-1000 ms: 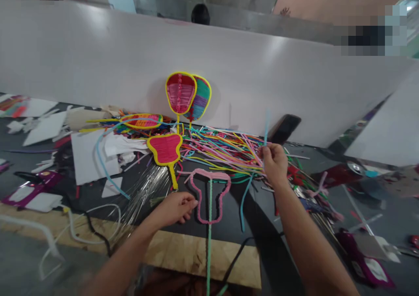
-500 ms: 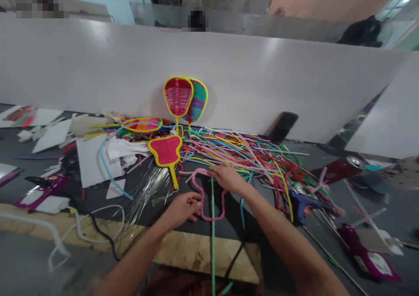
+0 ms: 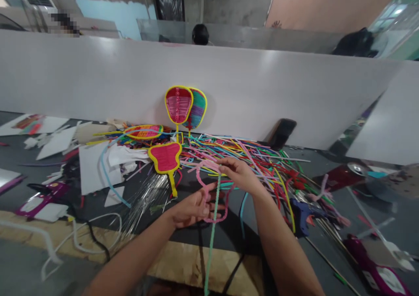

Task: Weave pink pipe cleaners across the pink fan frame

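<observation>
A pink pipe-cleaner frame (image 3: 226, 206) with a wavy outline is tilted just above the dark tabletop. My right hand (image 3: 240, 176) pinches its top edge between thumb and fingers. My left hand (image 3: 191, 208) grips the frame's left side, thumb on top and fingers reaching underneath and across the opening. A light green pipe cleaner (image 3: 212, 239) runs from my right fingertips down over the frame toward my body. Close by on the left lies a fan-shaped piece (image 3: 165, 157), pink inside a yellow rim and handle.
Two more fan shapes (image 3: 179, 104) lean against the white partition (image 3: 98, 77). Loose colored pipe cleaners (image 3: 242, 149) are heaped behind my hands. A phone (image 3: 282, 133), a red can (image 3: 343, 176), a blue glue gun (image 3: 300, 215) and clear sticks (image 3: 145, 200) lie around.
The pink frame has been lifted and tilted off the tabletop. My left hand has moved right, from beside the frame to under and around its left side. My right hand still pinches the top.
</observation>
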Available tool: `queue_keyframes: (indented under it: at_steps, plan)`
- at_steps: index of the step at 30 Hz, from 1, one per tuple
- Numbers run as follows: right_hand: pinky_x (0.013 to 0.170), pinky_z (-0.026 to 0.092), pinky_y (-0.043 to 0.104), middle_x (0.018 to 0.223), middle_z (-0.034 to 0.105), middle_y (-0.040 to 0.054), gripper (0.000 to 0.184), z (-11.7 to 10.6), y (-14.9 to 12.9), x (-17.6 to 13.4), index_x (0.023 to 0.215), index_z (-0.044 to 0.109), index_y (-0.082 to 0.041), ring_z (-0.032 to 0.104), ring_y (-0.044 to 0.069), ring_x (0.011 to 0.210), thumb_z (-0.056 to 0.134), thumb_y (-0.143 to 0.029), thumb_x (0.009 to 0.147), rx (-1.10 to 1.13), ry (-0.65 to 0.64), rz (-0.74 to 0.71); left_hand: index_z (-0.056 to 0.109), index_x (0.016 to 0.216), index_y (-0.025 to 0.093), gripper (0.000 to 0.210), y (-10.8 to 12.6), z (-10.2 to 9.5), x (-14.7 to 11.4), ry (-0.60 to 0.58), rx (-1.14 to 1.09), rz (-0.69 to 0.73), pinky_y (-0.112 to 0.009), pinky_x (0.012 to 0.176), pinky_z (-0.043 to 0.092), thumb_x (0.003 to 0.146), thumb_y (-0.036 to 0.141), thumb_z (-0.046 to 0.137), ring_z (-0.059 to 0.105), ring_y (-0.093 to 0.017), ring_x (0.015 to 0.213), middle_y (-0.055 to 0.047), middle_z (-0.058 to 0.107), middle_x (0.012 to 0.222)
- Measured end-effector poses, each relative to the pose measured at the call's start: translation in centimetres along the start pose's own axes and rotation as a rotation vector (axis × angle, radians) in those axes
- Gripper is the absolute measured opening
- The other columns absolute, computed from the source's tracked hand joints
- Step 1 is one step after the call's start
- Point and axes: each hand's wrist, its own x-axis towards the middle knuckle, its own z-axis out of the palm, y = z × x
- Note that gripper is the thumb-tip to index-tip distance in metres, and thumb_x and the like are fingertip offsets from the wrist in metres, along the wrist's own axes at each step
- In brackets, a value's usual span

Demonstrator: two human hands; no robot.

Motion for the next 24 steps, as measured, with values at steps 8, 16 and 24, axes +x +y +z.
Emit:
queue_keyframes:
  at_steps: [8, 16, 24]
  plan:
    - [0.071, 0.047, 0.028, 0.089, 0.067, 0.0036, 0.021, -0.1, 1.7, -0.1, 0.098, 0.064, -0.019, 0.060, 0.016, 0.079, 0.052, -0.029, 0.085, -0.163, -0.072, -0.075, 0.039, 0.134, 0.035, 0.069, -1.8, -0.7, 1.7, 0.076, 0.059, -0.043, -0.033, 0.079, 0.049, 0.075, 0.021, 0.070, 0.060, -0.024, 0.105, -0.010, 0.052, 0.125]
    - [0.078, 0.047, 0.031, 0.097, 0.068, 0.0066, 0.026, 0.0, 0.8, -0.4, 0.108, 0.063, -0.020, 0.062, 0.019, 0.088, 0.046, -0.029, 0.090, -0.273, -0.100, -0.116, 0.037, 0.136, 0.033, 0.071, -3.0, -0.8, 2.0, 0.089, 0.139, -0.122, -0.037, 0.081, 0.051, 0.073, 0.026, 0.071, 0.063, -0.019, 0.094, -0.010, 0.054, 0.122]
    - [0.072, 0.046, 0.026, 0.091, 0.069, 0.0027, 0.024, 0.3, 0.2, -0.7, 0.104, 0.064, -0.021, 0.062, 0.016, 0.080, 0.046, -0.027, 0.090, -0.220, -0.182, -0.097, 0.054, 0.115, 0.023, 0.051, -1.1, -0.9, 1.7, 0.278, -0.040, 0.146, -0.036, 0.088, 0.048, 0.068, 0.028, 0.076, 0.058, -0.021, 0.106, -0.008, 0.058, 0.119]
